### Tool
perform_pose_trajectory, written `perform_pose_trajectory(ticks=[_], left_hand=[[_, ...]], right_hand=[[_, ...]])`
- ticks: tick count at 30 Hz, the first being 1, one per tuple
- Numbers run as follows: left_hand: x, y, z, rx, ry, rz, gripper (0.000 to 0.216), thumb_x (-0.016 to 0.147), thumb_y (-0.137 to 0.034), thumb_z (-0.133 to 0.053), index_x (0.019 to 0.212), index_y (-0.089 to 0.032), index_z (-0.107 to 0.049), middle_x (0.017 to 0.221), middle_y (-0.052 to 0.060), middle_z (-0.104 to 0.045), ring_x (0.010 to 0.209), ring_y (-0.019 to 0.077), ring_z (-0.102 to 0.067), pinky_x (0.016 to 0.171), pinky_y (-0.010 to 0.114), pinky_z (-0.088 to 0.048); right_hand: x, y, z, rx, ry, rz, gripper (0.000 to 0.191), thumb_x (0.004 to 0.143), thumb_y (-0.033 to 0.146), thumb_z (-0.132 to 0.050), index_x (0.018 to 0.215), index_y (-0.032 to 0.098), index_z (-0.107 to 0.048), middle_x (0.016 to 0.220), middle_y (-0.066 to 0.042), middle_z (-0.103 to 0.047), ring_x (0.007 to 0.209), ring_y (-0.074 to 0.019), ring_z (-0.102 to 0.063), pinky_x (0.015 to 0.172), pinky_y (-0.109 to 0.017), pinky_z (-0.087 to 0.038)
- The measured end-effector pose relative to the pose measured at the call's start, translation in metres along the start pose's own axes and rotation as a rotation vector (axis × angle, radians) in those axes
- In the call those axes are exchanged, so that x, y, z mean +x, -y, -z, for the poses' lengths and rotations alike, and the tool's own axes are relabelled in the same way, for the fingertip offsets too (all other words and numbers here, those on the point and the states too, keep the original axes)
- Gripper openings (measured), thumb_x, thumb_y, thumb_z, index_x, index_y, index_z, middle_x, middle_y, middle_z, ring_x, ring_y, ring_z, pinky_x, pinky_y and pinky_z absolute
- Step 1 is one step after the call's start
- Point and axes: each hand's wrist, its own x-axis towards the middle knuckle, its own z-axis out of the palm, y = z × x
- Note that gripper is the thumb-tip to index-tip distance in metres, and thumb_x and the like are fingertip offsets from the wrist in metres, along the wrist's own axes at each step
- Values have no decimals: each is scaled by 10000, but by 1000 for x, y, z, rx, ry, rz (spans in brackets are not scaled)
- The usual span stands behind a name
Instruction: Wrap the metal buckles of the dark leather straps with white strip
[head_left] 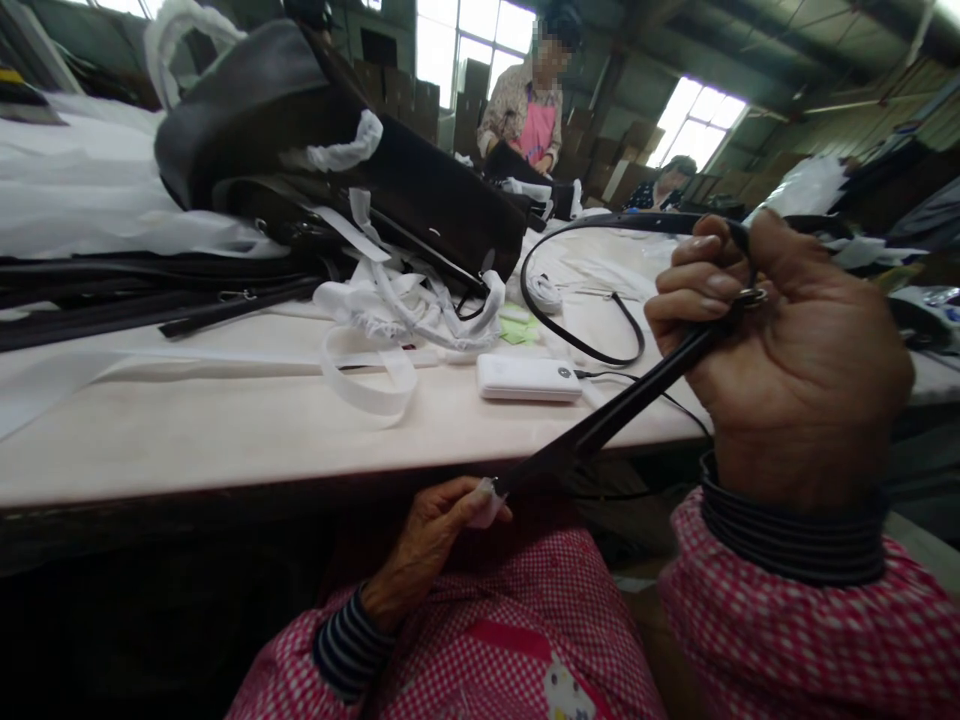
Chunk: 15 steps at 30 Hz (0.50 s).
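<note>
Black strap (622,405) slants between my hands: right hand (780,350) grips its upper ringed end, left hand (442,530) pinches the lower tip.

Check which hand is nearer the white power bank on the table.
Left. The left hand is just below the power bank, under the table edge, pinching the strap. The right hand is farther right, raised.
</note>
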Motion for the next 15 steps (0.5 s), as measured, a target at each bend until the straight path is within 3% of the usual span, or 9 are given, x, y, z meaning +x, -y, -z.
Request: perform_pose_trajectory(ticks=[6, 9, 13, 15], left_hand=[[-1, -2, -11, 53, 9, 72, 442, 987, -538, -555, 969, -144, -754, 912, 88, -761, 793, 186, -629, 717, 279, -474], [-4, -4, -13, 72, 43, 55, 402, 974, -518, -583, 975, -153, -752, 890, 69, -742, 802, 175, -612, 753, 275, -471], [-11, -3, -11, 54, 100, 74, 305, 804, -390, -821, 1018, -181, -763, 878, 26, -702, 819, 164, -588, 756, 248, -452], [-13, -1, -11, 92, 100, 73, 289, 788, -351, -834, 1012, -182, -767, 891, 23, -689, 818, 164, -575, 742, 245, -440]], right_hand=[[9, -2, 27, -63, 152, 141, 143, 896, 99, -654, 774, 168, -627, 777, 0, -578, 594, -80, -514, 516, -208, -448], [13, -6, 31, -69, 138, 191, 174, 849, 95, -732, 774, 202, -618, 789, 19, -592, 660, -99, -560, 541, -206, -484], [15, -13, 29, -60, 60, 209, 209, 829, 74, -746, 790, 210, -592, 758, 45, -580, 656, -85, -569, 523, -177, -482], [14, -17, 29, -57, 53, 215, 237, 806, 92, -784, 803, 210, -579, 763, 54, -592, 658, -81, -585, 529, -177, -484]])
